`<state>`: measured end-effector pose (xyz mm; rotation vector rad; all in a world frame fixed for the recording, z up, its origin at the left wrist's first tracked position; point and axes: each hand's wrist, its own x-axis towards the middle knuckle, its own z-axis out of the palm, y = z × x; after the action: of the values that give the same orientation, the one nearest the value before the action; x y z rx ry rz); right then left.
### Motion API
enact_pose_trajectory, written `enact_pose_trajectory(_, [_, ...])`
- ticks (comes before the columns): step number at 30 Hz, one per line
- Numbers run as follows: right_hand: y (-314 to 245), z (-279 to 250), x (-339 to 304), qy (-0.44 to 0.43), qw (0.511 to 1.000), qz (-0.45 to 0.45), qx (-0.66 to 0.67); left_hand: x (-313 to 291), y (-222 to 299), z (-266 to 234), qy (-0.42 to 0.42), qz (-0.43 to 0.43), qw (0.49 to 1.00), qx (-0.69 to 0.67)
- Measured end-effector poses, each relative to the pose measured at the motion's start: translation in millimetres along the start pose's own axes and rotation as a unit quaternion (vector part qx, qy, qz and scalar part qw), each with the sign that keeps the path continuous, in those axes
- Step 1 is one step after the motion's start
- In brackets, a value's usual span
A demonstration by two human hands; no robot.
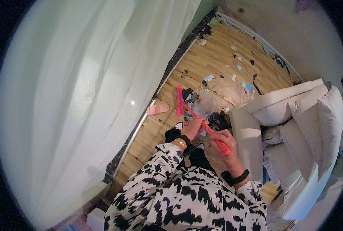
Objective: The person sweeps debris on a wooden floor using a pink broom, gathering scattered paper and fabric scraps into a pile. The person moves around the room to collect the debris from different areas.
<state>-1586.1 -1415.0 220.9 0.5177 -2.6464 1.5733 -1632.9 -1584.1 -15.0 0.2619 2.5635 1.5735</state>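
Both of my hands are wrapped round the red handle of a broom (179, 101) with a pink brush head. My left hand (194, 127) grips the handle nearer the head, and my right hand (226, 143) holds it by its end. The brush head rests on the floor at the left side of a heap of litter (192, 97). Dark scraps, paper bits and a clear plastic bag (206, 104) make up the heap, just beyond my left hand.
A pink slipper (158, 110) lies left of the broom. White curtain fabric (87, 84) hangs along the left. To the right stands a pale sofa (248, 133) with cushions. Scattered scraps, including a blue piece (249, 87), lie across the wooden floor (213, 50) farther off.
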Motion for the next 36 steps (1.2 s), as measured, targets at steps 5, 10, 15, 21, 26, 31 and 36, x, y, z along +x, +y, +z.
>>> enact_pose_trajectory(5, [-17.0,-2.0,11.5,0.1,0.994,0.013,-0.04,42.5,49.0,-51.0,-0.129,0.062,0.983,0.119])
enact_pose_trajectory(10, [-14.6,46.1,32.6,0.166,0.985,0.037,0.019,55.0,33.3,-112.0,-0.215,0.022,0.944,0.251])
enact_pose_trajectory(15, [5.1,129.4,60.9,0.151,0.974,0.146,0.087,51.5,-79.6,-140.8,-0.21,0.005,0.953,0.217])
enact_pose_trajectory(21, [-9.1,111.9,89.3,0.117,0.986,0.113,0.034,78.6,-47.2,-145.4,-0.176,-0.008,0.977,0.122])
enact_pose_trajectory(26, [-64.6,67.3,68.1,0.087,0.994,0.067,0.011,81.8,15.9,-154.2,-0.157,0.124,0.97,0.134])
enact_pose_trajectory(31, [-117.7,68.3,25.8,0.227,0.964,0.131,0.045,42.3,76.6,-141.8,-0.161,0.268,0.94,0.138])
enact_pose_trajectory(36, [-153.8,88.1,-34.2,0.34,0.931,0.129,-0.012,-31.6,139.6,-138.1,-0.275,0.291,0.911,0.103])
